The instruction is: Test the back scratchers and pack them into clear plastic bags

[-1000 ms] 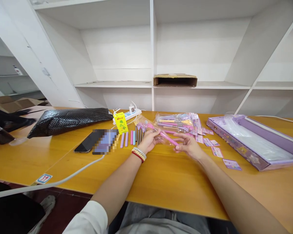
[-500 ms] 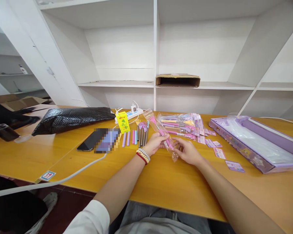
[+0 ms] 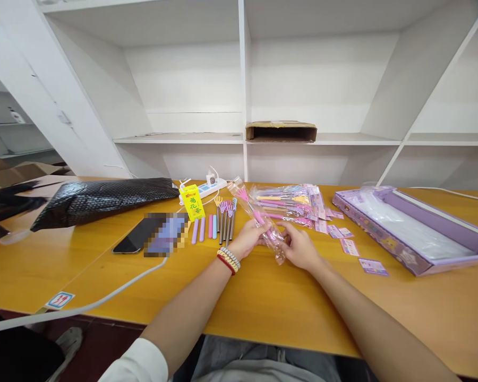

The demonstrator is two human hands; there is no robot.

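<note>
A pink claw-shaped stick in a clear plastic sleeve [image 3: 258, 215] slants between my hands over the table. My left hand [image 3: 247, 239] is closed round its middle, with bracelets at the wrist. The fingers of my right hand [image 3: 299, 245] pinch the sleeve near its lower end. Left of them lie several metal claw sticks [image 3: 225, 223] and a few purple, pink and blue handles [image 3: 202, 229]. Several bagged sticks [image 3: 287, 204] form a pile behind my right hand, with small printed cards [image 3: 349, 247] to its right.
An open purple box [image 3: 406, 249] holding clear plastic stands at the right. On the left are a black wrapped parcel [image 3: 103, 201], a phone [image 3: 133, 236], a white cable [image 3: 119, 289], a yellow box [image 3: 193, 203] and a power strip [image 3: 213, 187]. Someone's dark sleeve [image 3: 8, 199] shows at the far left.
The view has shifted, so most things sit slightly further left. Both hands still hold the sleeved pink stick, and my right fingers have changed their position slightly on the sleeve.
</note>
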